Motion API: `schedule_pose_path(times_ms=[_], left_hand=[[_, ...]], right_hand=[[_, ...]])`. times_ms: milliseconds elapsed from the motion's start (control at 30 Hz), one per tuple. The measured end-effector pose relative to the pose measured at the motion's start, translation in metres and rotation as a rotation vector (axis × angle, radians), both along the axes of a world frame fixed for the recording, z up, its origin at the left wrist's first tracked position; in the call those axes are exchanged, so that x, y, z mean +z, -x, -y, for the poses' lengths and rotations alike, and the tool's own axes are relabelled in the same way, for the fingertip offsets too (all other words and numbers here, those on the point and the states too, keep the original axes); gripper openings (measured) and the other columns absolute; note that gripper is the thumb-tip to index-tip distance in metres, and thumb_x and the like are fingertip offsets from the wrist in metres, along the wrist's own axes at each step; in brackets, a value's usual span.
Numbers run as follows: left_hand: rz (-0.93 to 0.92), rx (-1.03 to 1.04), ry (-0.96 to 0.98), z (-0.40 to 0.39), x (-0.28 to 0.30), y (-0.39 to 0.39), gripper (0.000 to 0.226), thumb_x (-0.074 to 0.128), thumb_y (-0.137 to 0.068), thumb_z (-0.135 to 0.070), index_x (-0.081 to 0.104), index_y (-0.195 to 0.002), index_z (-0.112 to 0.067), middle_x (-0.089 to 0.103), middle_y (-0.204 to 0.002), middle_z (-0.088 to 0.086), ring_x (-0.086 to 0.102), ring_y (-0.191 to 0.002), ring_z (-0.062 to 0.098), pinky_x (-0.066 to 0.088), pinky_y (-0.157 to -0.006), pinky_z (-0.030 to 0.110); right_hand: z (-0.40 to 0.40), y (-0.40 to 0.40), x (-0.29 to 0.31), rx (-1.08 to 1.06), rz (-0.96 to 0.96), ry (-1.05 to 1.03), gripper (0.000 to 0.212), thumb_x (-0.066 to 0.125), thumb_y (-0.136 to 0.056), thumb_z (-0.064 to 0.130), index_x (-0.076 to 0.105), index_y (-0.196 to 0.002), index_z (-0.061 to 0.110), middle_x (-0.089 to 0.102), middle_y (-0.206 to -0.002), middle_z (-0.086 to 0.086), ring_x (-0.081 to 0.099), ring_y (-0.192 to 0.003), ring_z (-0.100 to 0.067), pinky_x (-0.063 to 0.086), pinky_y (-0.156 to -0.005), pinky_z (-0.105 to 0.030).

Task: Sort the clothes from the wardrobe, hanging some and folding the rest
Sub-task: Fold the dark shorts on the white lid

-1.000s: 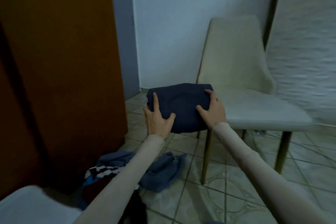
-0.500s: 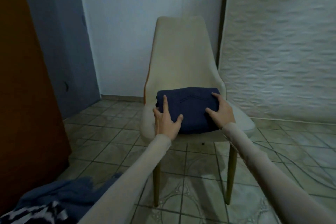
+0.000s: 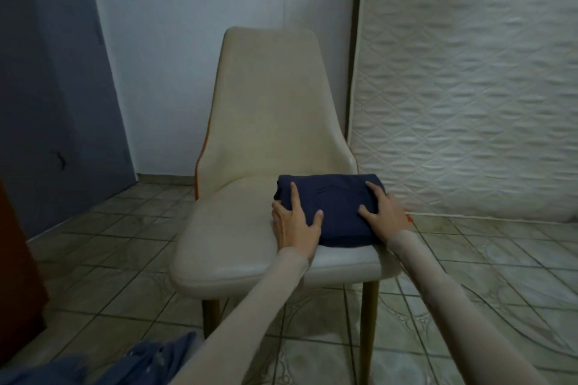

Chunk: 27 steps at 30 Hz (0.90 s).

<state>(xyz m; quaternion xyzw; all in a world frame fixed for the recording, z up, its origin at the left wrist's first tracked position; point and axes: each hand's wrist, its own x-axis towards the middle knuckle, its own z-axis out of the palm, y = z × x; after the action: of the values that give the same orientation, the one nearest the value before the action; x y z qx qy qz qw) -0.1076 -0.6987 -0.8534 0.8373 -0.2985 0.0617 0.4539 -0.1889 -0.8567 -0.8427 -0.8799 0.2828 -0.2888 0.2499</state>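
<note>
Resting on the right half of the chair (image 3: pixel 237 228) seat, toward its front edge, the folded garment (image 3: pixel 336 212) is evidently being set down there as a finished fold. The left hand (image 3: pixel 295 222) grips its left edge, index finger and thumb spread on top, other fingers wrapped over the side. The right hand (image 3: pixel 383 212) clasps the right edge likewise, thumb on top, apparently to keep the fold square. More clothes (image 3: pixel 131 366) lie on the floor, unsorted.
</note>
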Motion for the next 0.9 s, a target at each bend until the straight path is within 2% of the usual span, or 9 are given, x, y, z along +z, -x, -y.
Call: schedule_pose_path(times_ms=[333,467,567,700,900], left_hand=[[0.073,0.131,-0.172,0.013,-0.005,0.008,0.07,0.03,-0.098,-0.048,-0.007,-0.15,-0.019,0.011,-0.148,0.021,0.017,-0.135,0.032,0.019,-0.112,0.038],[0.12,0.203,-0.338,0.01,-0.003,0.014,0.066,0.02,-0.098,-0.05,-0.006,-0.151,-0.02,0.014,-0.149,0.02,0.02,-0.135,0.033,0.022,-0.109,0.044],[0.141,0.187,-0.448,0.002,0.0,0.021,0.065,0.016,-0.098,-0.053,-0.007,-0.15,-0.023,0.012,-0.152,0.02,0.015,-0.138,0.033,0.015,-0.113,0.048],[0.154,0.115,-0.504,-0.021,0.004,0.025,0.061,0.015,-0.098,-0.053,-0.007,-0.15,-0.031,-0.001,-0.156,0.016,-0.003,-0.144,0.03,-0.002,-0.115,0.052],[0.24,0.108,-0.495,-0.087,0.011,0.011,0.055,0.023,-0.1,-0.044,0.004,-0.15,-0.031,0.0,-0.156,0.012,-0.001,-0.144,0.027,-0.002,-0.114,0.05]], right_hand=[[0.008,-0.001,-0.008,-0.066,-0.138,0.071,0.054,0.037,-0.098,0.041,0.021,-0.148,0.029,0.035,-0.137,-0.018,0.037,-0.125,-0.031,0.032,-0.102,-0.037],[-0.005,0.002,-0.005,-0.146,-0.205,0.146,0.048,0.03,-0.1,0.04,0.024,-0.146,0.03,0.019,-0.15,-0.016,0.023,-0.136,-0.03,0.025,-0.109,-0.042],[-0.017,0.007,-0.003,-0.217,-0.273,0.218,0.046,0.026,-0.101,0.036,0.021,-0.147,0.031,0.006,-0.156,-0.01,0.011,-0.142,-0.028,0.017,-0.112,-0.044],[-0.038,0.012,-0.005,-0.215,-0.3,0.328,0.047,0.031,-0.101,0.028,0.023,-0.146,0.025,0.009,-0.156,-0.006,0.012,-0.142,-0.025,0.013,-0.114,-0.043],[-0.082,-0.001,0.014,-0.037,-0.175,0.369,0.039,0.043,-0.095,0.02,0.043,-0.134,0.022,0.028,-0.149,-0.001,0.023,-0.138,-0.018,0.017,-0.114,-0.037]])
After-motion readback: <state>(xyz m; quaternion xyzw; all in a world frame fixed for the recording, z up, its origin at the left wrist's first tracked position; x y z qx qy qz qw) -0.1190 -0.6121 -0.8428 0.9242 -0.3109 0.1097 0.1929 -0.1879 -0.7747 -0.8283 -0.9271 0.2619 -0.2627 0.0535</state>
